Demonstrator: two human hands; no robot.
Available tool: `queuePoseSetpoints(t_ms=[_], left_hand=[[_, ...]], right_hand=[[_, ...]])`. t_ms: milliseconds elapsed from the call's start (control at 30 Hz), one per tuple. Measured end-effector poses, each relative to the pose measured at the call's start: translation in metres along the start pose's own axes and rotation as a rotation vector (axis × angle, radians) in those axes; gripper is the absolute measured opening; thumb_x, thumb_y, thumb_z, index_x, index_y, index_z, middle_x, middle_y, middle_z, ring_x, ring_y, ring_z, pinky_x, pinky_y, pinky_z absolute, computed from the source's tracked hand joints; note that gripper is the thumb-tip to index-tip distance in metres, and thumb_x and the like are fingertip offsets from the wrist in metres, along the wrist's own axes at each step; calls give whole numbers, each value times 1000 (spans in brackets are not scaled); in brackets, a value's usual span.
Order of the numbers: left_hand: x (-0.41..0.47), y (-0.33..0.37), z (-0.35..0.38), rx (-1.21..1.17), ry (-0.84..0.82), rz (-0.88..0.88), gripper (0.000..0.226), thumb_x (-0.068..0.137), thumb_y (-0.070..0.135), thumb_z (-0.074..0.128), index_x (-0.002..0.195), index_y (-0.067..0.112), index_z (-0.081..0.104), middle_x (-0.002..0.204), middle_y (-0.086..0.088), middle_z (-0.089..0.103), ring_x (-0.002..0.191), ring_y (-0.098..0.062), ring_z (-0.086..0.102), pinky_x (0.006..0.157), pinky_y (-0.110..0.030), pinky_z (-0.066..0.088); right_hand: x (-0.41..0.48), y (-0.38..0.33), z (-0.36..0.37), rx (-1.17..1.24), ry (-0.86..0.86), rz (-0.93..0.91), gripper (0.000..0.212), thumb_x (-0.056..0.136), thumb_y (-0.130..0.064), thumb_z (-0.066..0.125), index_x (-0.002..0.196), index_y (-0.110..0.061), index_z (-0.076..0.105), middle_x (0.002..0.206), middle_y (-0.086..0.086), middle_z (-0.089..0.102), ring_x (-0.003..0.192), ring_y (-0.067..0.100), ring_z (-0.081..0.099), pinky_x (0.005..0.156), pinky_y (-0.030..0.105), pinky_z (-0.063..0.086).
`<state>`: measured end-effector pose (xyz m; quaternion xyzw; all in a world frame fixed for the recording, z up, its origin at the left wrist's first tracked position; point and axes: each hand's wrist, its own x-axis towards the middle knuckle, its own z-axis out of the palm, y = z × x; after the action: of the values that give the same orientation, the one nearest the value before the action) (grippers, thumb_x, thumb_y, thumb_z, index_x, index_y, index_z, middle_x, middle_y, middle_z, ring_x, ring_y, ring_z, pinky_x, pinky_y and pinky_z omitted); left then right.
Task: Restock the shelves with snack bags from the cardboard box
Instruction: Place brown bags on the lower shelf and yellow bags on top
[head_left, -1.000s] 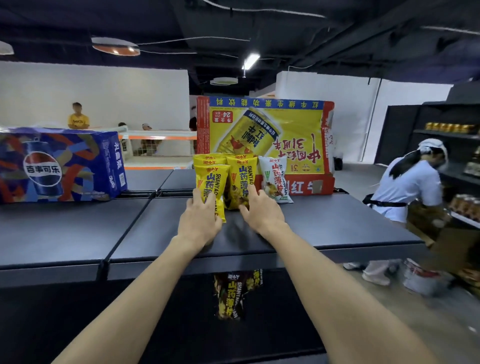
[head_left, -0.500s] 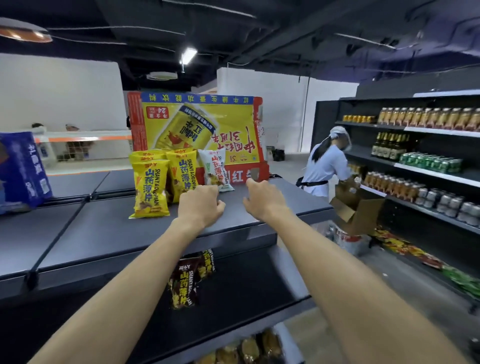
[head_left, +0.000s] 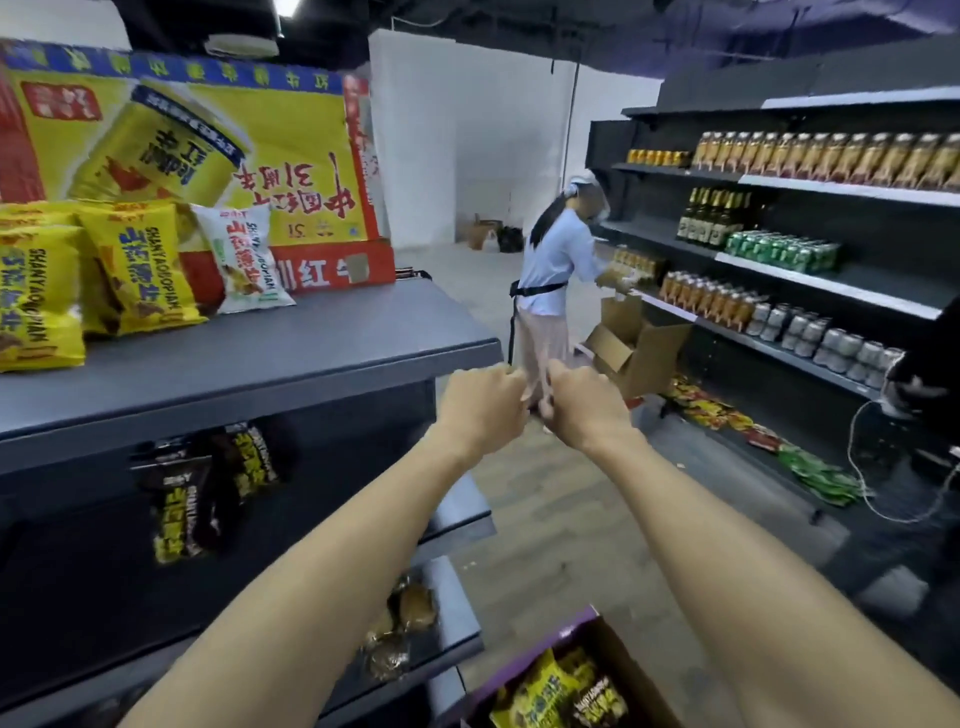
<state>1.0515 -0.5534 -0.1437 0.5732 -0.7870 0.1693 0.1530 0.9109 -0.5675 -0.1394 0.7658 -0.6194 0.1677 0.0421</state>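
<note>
Store aisle, dark ceiling | grey top shelf (head_left: 291, 353): yellow snack bags (head_left: 140, 270) and white snack bag (head_left: 241, 260) standing on it | cardboard box (head_left: 618, 644) well below its right end, holding loose snack bags (head_left: 550, 691) | left hand (head_left: 480, 405), right hand (head_left: 587, 410) just off that end, fingers curled, empty.

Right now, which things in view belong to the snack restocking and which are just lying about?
Job: left hand; right hand; cardboard box of snack bags; yellow snack bags and white snack bag on the top shelf; dark snack bags underneath.
Not the job: big yellow drinks carton; another worker; open brown box beside them; bottles and cans opposite.
</note>
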Motion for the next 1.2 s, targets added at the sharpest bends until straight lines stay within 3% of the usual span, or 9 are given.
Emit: queuePoseSetpoints(t_ms=[100, 233, 400, 500, 767, 900, 1033, 1200], left_hand=[[-11, 38, 58, -42, -146, -13, 12, 89, 25, 46, 93, 15, 51, 102, -9, 63, 86, -36, 62, 59, -32, 32], [-44, 71, 136, -99, -337, -82, 12, 88, 25, 46, 82, 18, 39, 102, -11, 64, 89, -37, 61, 60, -33, 36], [-98, 95, 217, -78, -544, -102, 21, 86, 29, 47, 97, 15, 58, 106, -12, 66, 95, -36, 64, 67, -33, 42], [-130, 101, 256, -117, -652, -120, 20, 85, 31, 49, 95, 15, 57, 105, -12, 66, 95, -37, 64, 67, -35, 44], [-218, 126, 340, -188, -923, -108, 29, 91, 37, 51, 113, 18, 55, 115, -7, 63, 102, -35, 63, 76, -38, 47], [-244, 133, 383, -204, -1009, -123, 43, 91, 33, 53, 131, 18, 44, 121, -5, 59, 103, -34, 62, 79, -40, 49], [-244, 141, 424, -232, -1026, -151, 45, 90, 13, 55, 131, 19, 40, 122, -7, 51, 106, -32, 60, 76, -42, 49], [-245, 152, 478, -245, -917, -168, 69, 84, 5, 58, 144, 24, 31, 129, -13, 39, 106, -33, 50, 67, -42, 50]], right_hand=[[-21, 53, 40, 27, -105, 43, 31, 91, -26, 55, 119, -11, 51, 108, 19, 63, 103, 41, 60, 79, 42, 48], [-62, 94, 99, 86, -258, 133, 23, 89, -24, 53, 109, -11, 54, 105, 22, 63, 100, 42, 60, 76, 39, 47], [-115, 124, 179, 129, -467, 212, 25, 89, -23, 54, 109, -9, 59, 107, 23, 64, 102, 41, 61, 80, 38, 49], [-144, 139, 221, 149, -576, 292, 27, 88, -23, 54, 111, -10, 60, 109, 21, 63, 102, 41, 61, 80, 39, 50], [-220, 160, 320, 172, -811, 491, 27, 88, -24, 54, 111, -10, 55, 112, 21, 63, 106, 41, 60, 83, 39, 48], [-248, 161, 369, 218, -819, 595, 27, 91, -21, 54, 116, -11, 51, 114, 19, 63, 106, 41, 59, 82, 40, 47], [-258, 163, 408, 286, -763, 766, 28, 91, -21, 56, 116, -12, 48, 116, 18, 62, 106, 41, 58, 84, 41, 46], [-259, 173, 451, 408, -661, 953, 31, 91, -22, 59, 120, -15, 51, 111, 14, 65, 108, 36, 57, 84, 37, 45]])
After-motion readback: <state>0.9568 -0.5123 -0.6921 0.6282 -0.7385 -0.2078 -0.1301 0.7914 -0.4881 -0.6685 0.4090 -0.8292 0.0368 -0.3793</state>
